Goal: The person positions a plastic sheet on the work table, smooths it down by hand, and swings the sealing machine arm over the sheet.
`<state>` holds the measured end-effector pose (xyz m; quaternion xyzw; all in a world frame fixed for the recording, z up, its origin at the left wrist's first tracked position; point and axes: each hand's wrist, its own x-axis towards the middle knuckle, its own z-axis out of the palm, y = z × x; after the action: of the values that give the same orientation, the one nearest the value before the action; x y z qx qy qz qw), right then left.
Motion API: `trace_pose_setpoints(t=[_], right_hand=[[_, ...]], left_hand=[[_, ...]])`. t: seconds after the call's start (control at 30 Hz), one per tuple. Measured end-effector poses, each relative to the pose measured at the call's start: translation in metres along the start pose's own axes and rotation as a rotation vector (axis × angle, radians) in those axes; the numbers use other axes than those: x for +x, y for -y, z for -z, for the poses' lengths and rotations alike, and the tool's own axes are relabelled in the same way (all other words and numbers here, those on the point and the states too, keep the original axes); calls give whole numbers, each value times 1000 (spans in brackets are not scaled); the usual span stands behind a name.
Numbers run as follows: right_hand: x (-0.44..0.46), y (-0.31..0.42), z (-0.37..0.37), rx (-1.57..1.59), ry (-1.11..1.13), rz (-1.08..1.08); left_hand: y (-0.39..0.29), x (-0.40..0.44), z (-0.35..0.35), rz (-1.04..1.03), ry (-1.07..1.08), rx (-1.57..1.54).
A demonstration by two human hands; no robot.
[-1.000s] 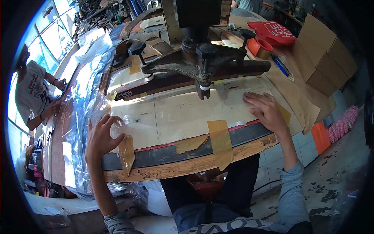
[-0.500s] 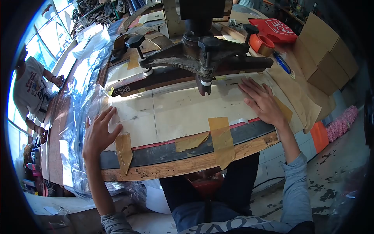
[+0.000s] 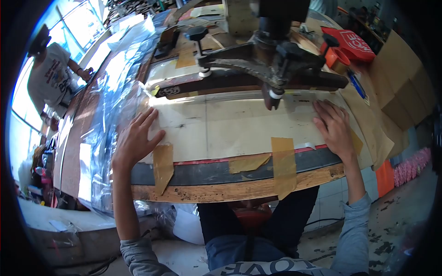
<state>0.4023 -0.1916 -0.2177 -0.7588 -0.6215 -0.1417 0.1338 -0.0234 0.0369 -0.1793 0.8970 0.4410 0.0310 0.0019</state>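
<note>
A pale, flat sheet (image 3: 230, 124) with dark marks and a thin line across it lies on the workbench in front of me. My left hand (image 3: 137, 141) rests at the sheet's left end, fingers spread and thumb out, beside clear plastic film (image 3: 103, 133). At the right end, my right hand (image 3: 335, 126) lies palm down with its fingers stretched out. Neither hand grips anything. Over the sheet's far side stands a dark metal press arm (image 3: 262, 62) with a long bar (image 3: 313, 82). Brown tape strips (image 3: 283, 168) cross the near edge.
Wood (image 3: 230, 190) edges the bench in front. To the right are an orange tape roll (image 3: 337, 60), a blue cutter (image 3: 357, 85), a red bag (image 3: 352, 43) and a cardboard box (image 3: 403, 85). Another person (image 3: 53, 78) stands at the far left.
My view has turned, so the bench and press appear further right. Both hands stay flat at the sheet's ends, the right one slightly nearer to me. The other person's hands have shifted a little.
</note>
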Motion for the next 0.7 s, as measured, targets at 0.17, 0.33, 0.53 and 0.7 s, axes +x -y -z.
trace_pose_setpoints(t=[0.17, 0.33, 0.53, 0.7], right_hand=[[0, -3, 0, 5, 24, -9], [1, -2, 1, 19, 29, -5], [1, -1, 2, 43, 39, -14], [0, -5, 1, 107, 44, 4]], left_hand=[[-6, 0, 6, 64, 25, -32], [-3, 2, -1, 62, -15, -25], [-4, 1, 0, 70, -11, -23], [-2, 1, 11, 72, 61, -27]])
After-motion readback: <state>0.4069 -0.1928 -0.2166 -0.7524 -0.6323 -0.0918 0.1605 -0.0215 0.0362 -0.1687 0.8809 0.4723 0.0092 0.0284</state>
